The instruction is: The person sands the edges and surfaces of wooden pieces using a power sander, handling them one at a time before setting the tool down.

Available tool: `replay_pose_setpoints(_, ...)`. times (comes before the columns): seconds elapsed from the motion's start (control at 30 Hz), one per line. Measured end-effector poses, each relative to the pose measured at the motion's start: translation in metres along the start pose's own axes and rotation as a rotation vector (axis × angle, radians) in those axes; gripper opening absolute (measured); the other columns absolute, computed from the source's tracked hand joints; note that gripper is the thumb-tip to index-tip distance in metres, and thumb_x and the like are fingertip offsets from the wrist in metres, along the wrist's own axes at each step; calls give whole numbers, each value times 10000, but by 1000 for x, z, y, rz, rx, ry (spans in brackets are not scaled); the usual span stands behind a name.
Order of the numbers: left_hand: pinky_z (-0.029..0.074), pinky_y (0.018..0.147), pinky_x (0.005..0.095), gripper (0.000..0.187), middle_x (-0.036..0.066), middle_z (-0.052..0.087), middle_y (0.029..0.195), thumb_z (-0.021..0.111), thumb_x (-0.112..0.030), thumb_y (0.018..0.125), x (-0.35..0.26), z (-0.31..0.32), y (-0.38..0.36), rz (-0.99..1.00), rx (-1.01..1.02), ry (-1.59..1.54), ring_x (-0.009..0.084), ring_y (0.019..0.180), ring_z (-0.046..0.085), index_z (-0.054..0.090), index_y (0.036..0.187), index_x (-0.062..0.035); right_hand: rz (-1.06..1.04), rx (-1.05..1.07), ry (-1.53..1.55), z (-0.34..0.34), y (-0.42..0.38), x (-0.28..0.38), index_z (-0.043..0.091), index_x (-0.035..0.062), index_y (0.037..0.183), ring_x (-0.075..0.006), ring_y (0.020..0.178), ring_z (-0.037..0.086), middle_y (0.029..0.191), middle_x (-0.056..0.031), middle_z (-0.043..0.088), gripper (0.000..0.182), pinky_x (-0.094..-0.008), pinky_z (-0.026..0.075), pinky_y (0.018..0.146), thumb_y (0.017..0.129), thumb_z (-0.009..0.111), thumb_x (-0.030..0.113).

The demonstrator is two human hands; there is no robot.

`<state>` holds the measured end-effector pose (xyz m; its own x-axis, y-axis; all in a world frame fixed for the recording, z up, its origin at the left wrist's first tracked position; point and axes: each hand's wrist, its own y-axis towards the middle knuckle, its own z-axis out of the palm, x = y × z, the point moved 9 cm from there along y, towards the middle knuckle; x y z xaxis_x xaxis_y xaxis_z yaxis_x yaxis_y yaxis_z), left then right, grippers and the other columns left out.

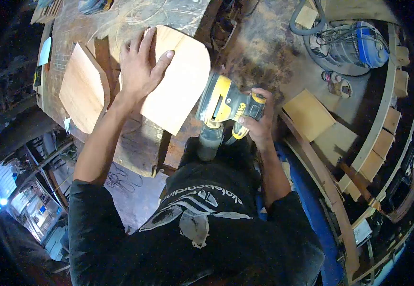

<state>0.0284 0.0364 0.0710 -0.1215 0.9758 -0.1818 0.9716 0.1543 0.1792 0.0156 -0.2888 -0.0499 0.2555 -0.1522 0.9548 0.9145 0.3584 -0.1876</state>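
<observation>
Grip of the right hand (260, 121) is wrapped around the body of a yellow-and-black DeWalt sander (226, 105), thumb across its near side. From that grip the tool points toward 10 o'clock, its round pad facing the right edge of a pale wooden board (183, 78); I cannot tell whether pad and edge touch. A dust canister (210, 141) hangs from the sander toward 6 o'clock.

The board lies at 10 o'clock from the right hand, just beyond the sander, its long axis running from a little past 12 to a little past 6, rounded end uppermost. Nearer to it is the left hand (142, 64), resting on its left part with fingers spread and thumb held apart; the board's middle sits at 4 o'clock from there.

At 8 o'clock from the left hand, a second wooden board (83, 93) rests on the counter (88, 28). Farther out, between 1 and 2 o'clock from the right hand, a blue-topped vacuum (371, 45) stands on the floor (264, 52).
</observation>
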Motion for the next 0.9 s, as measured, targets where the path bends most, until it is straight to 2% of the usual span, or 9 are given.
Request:
replay_pose_setpoints(0.07, 372, 1096, 554, 737, 223, 504, 1475, 634, -542, 949, -2, 0, -2, 6, 12, 39, 457, 1243, 467, 507, 1489, -57, 57, 16, 50, 2, 14, 10, 515, 97, 1350, -205, 1013, 621, 1145, -78, 611, 774, -357, 522, 912, 648, 841, 111)
replay_pose_setpoints(0.1, 363, 1101, 562, 732, 242, 475, 1497, 618, -541, 963, -3, 0, -1, 8, 30, 26, 467, 1263, 452, 498, 1495, -54, -9, 44, -21, -2, 22, 15, 518, 78, 1347, -207, 1034, 610, 1159, -80, 605, 784, -359, 496, 950, 641, 851, 159)
replay_pose_setpoints(0.2, 349, 1111, 565, 731, 258, 439, 1517, 603, -544, 976, -1, 4, -1, 47, 48, 19, 469, 1289, 433, 487, 1502, -49, 32, 122, -19, -1, 26, 23, 512, 61, 1350, -207, 1066, 597, 1171, -85, 601, 801, -364, 473, 983, 640, 859, 196)
replay_pose_setpoints(0.27, 334, 1118, 574, 734, 265, 406, 1533, 585, -538, 993, -2, 6, 1, 38, 88, 35, 470, 1312, 412, 471, 1505, -23, 86, 140, 14, 1, 24, 23, 510, 61, 1353, -208, 1086, 589, 1188, -92, 600, 796, -365, 465, 998, 651, 861, 195)
replay_pose_setpoints(0.4, 326, 1118, 577, 731, 278, 396, 1522, 562, -508, 1014, -10, 4, 2, 110, 99, 38, 474, 1314, 411, 439, 1512, 12, 15, 134, 139, 0, 36, 24, 509, 61, 1357, -198, 1073, 597, 1173, -88, 609, 804, -369, 477, 983, 649, 869, 185)
replay_pose_setpoints(0.5, 328, 1112, 575, 727, 287, 394, 1512, 551, -498, 1022, -10, 5, 4, 132, 112, 51, 474, 1304, 419, 424, 1517, 19, 35, 211, 4, -2, 43, 26, 520, 65, 1347, -206, 1075, 622, 1177, -98, 640, 783, -368, 480, 996, 639, 847, 127)
replay_pose_setpoints(0.73, 349, 1080, 566, 750, 279, 406, 1489, 551, -518, 1020, -10, 6, 7, 194, 124, 29, 454, 1257, 442, 413, 1513, 30, 37, 238, -1, -2, 68, 41, 525, 70, 1345, -218, 1102, 633, 1227, -118, 648, 785, -378, 482, 1012, 626, 840, 112)
replay_pose_setpoints(0.87, 364, 1070, 558, 737, 250, 427, 1484, 545, -545, 1016, -9, 4, 6, 190, 87, 28, 440, 1261, 443, 450, 1499, 4, 59, 306, -44, -1, 76, 46, 516, 75, 1350, -229, 1107, 644, 1236, -129, 648, 801, -390, 511, 993, 620, 846, 106)
replay_pose_setpoints(0.9, 370, 1069, 554, 732, 238, 432, 1487, 559, -558, 1002, -8, 3, 6, 198, 71, 1, 434, 1253, 455, 472, 1492, -21, -49, 343, -154, -3, 81, 46, 499, 106, 1375, -242, 1109, 647, 1251, -138, 644, 845, -396, 526, 978, 614, 866, 118)
